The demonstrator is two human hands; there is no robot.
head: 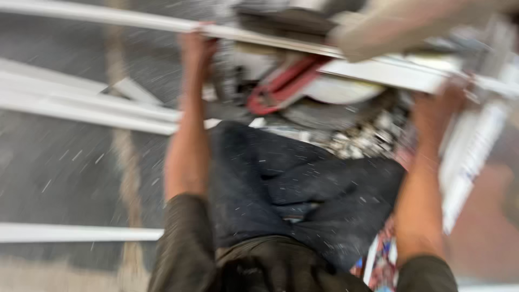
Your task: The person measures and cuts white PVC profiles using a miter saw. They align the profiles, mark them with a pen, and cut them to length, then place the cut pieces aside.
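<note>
Both grips close on one long white metal profile (270, 40): left hand (195, 48) wraps its near stretch, right hand (446, 100) clasps farther along; between them sits a red-handled saw (286, 81)

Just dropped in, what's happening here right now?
A person stands over a long white strip that runs across a saw with a red guard. The left hand grips the strip from above, and the right hand is on it further along. More white strips lie on the grey floor. The picture is blurred, so finer detail is unclear.
</note>
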